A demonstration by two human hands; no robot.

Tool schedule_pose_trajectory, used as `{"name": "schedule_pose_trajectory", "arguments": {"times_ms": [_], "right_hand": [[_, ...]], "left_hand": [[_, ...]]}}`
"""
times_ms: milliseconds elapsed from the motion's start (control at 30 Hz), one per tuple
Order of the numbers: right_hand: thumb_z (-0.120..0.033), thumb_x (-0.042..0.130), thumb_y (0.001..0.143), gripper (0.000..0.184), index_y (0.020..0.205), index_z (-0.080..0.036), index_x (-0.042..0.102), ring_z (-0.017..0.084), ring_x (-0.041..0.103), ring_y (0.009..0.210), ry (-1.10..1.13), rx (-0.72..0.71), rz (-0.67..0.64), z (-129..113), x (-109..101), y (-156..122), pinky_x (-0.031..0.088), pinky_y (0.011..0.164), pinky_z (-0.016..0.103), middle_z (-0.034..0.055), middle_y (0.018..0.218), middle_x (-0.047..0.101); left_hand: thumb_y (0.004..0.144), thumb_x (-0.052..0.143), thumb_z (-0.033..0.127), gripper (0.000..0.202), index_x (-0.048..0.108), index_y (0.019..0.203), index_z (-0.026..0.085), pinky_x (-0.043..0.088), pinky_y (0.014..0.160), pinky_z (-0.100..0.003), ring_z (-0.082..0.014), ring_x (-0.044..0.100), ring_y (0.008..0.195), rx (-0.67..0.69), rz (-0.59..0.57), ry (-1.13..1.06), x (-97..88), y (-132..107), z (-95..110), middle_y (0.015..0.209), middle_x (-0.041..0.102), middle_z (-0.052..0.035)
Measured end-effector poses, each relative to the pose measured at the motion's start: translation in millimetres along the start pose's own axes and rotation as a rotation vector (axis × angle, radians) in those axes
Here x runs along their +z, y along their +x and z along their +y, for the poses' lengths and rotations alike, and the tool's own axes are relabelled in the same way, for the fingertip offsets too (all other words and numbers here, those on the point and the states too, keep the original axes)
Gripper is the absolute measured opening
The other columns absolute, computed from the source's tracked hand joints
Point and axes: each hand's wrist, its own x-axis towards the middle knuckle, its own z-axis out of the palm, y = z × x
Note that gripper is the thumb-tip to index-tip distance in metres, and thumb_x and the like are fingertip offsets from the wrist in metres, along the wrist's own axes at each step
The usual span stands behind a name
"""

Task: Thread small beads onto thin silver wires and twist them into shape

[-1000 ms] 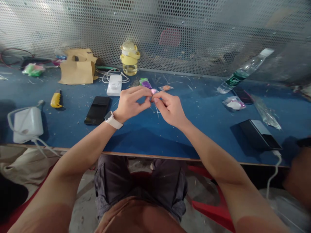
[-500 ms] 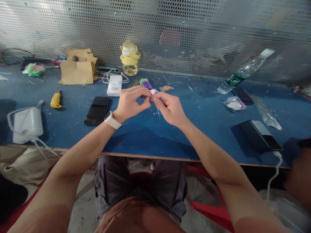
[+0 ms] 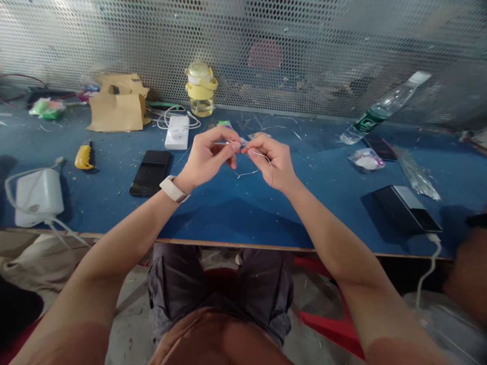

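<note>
My left hand (image 3: 210, 156), with a white band on the wrist, is closed in a pinch over the middle of the blue table. Close beside it, my right hand (image 3: 277, 158) pinches too, the fingertips of both almost meeting. Between them runs a thin silvery wire (image 3: 249, 173). It curves across the right thumb and hangs in a loop below the hands. What sits right at the fingertips is too small to make out. Behind the hands, small coloured packets are mostly hidden, with a bit of green (image 3: 224, 123) showing.
On the left are a black phone (image 3: 150, 173), a white adapter (image 3: 177, 133), a yellow cutter (image 3: 84, 157) and a white power bank (image 3: 39, 197). A yellow-lidded cup (image 3: 201, 91) stands behind. At right are a leaning water bottle (image 3: 376, 117), a plastic packet (image 3: 367, 159) and a black device (image 3: 407, 209).
Both hands have shifted slightly and their fingertips moved a little apart. The wire now bends over the right thumb. The pink and purple packets behind have become mostly covered by the hands.
</note>
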Motion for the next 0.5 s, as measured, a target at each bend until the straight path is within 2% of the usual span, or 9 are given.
{"name": "schedule_pose_trajectory", "arguments": {"times_ms": [200,500], "right_hand": [[-0.059,0.069,0.11,0.033,0.103,-0.029,0.083,0.016,0.044,0.066,-0.052,-0.009,0.038,4.5,0.7,-1.2,0.037,0.064,0.033,-0.0021,0.066,0.056],[-0.059,0.074,0.106,0.037,0.092,-0.028,0.087,0.011,0.036,0.054,0.043,0.056,0.036,-3.1,0.6,-0.6,0.03,0.056,0.031,-0.0044,0.061,0.056]], "left_hand": [[0.114,0.064,0.057,0.031,0.074,0.114,0.028,0.061,0.053,-0.021,-0.0062,0.07,0.062,0.003,-0.04,0.057,-1.4,-0.3,5.8,0.114,0.078,-0.0043],[0.112,0.068,0.056,0.032,0.078,0.109,0.026,0.058,0.048,-0.023,-0.0061,0.066,0.055,0.07,-0.025,0.119,-2.2,3.3,19.9,0.102,0.077,-0.0037]]}}
